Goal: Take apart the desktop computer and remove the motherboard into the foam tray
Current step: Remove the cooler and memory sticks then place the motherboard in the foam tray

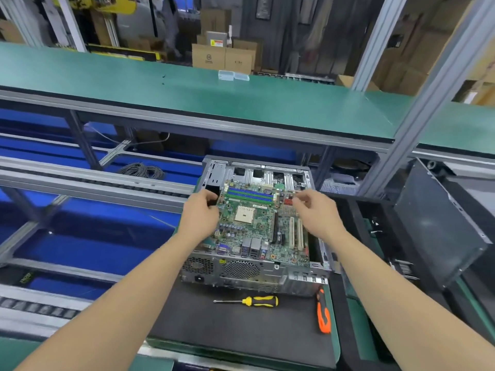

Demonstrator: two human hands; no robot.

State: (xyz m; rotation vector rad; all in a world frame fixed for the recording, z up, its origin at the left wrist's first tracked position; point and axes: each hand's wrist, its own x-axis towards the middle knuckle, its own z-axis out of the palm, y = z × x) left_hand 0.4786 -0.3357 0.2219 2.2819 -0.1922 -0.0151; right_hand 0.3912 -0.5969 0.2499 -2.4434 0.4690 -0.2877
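The open grey computer case (249,277) lies on a black mat in front of me. Its green motherboard (257,226), with blue and green memory slots and a bare CPU socket, sits tilted above the case floor. My left hand (201,212) grips the board's left edge near the far corner. My right hand (316,212) pinches the board's right side by a red connector. A black foam tray (348,228) stands just right of the case.
A yellow-handled screwdriver (257,301) and an orange-handled tool (322,314) lie on the black mat (214,322) near me. The removed dark side panel (439,226) leans at the right. A green shelf (214,103) runs overhead behind the case; conveyor rails lie left.
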